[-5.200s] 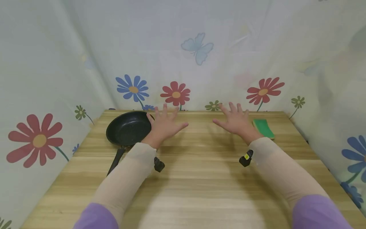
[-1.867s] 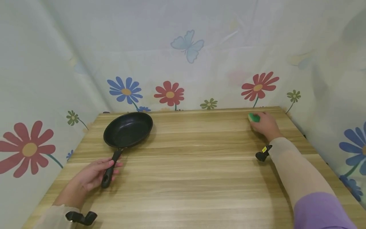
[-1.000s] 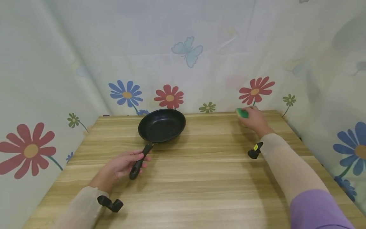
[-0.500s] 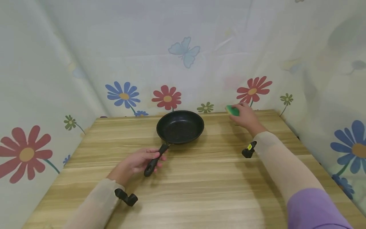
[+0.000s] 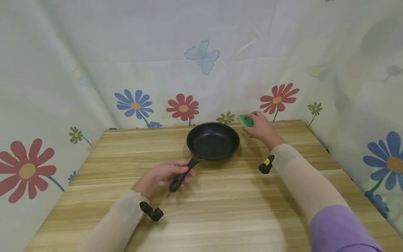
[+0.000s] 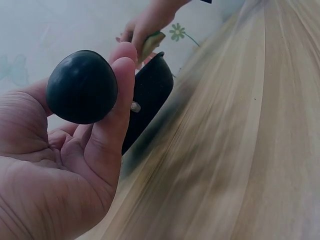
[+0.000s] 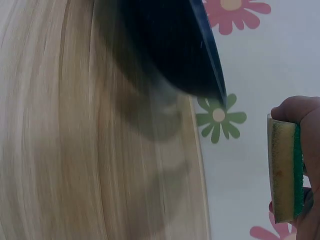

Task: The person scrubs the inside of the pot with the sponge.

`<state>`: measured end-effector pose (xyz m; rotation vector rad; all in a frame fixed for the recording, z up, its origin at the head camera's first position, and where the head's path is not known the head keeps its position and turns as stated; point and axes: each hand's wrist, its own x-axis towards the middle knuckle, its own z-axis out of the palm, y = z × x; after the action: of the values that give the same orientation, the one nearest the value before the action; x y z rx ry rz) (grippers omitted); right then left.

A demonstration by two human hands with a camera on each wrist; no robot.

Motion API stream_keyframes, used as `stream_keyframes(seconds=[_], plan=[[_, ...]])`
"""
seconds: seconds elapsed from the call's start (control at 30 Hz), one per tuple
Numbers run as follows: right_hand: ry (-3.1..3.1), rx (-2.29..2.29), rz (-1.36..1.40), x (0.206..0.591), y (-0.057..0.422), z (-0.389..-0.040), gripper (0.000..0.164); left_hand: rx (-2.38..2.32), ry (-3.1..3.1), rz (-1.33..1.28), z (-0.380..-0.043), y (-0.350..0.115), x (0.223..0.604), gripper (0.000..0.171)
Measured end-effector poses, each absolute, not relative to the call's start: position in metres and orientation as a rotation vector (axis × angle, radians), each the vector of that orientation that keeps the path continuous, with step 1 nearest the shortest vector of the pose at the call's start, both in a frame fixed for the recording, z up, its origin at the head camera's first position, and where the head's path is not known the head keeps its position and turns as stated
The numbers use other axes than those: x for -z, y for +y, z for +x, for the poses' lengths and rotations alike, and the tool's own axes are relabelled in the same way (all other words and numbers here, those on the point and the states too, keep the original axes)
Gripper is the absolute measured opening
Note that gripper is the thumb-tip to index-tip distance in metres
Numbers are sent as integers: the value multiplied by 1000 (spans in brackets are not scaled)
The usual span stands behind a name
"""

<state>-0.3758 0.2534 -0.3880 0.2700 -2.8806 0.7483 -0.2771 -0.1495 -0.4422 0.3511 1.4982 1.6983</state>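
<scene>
A black frying pan is held above the table, near the middle, in the head view. My left hand grips its handle; the left wrist view shows the handle's rounded end between thumb and fingers. Just right of the pan's rim, my right hand pinches a sponge with a green scouring side and a yellowish foam side. From the right wrist, the sponge appears edge-on, apart from the pan. Part of the sponge is hidden by my fingers.
A wood-grain table lies under both hands. A pale flowered curtain rises behind its back edge and along both sides. Small black cameras are strapped to both wrists.
Both hands started empty and spread. My left hand took the pan by its handle and carried it right. My right hand picked up the sponge and brought it left, close to the pan.
</scene>
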Motion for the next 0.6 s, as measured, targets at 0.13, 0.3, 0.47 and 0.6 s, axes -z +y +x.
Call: stream_keyframes(seconds=[0.13,0.3,0.47,0.6], plan=[[-2872,-744,301,392,242,-379,57,-1689,1475,372,-280,-143,446,50],[-2863,-767,328,397,224,-381,56,-1660,1469,402,-285,-139,453,48],[-2876,-798,334,404,206,-383,56,-1606,1490,360,-289,-136,455,47],[-2867,-820,337,407,195,-385,56,-1549,1542,317,-291,-131,449,46]])
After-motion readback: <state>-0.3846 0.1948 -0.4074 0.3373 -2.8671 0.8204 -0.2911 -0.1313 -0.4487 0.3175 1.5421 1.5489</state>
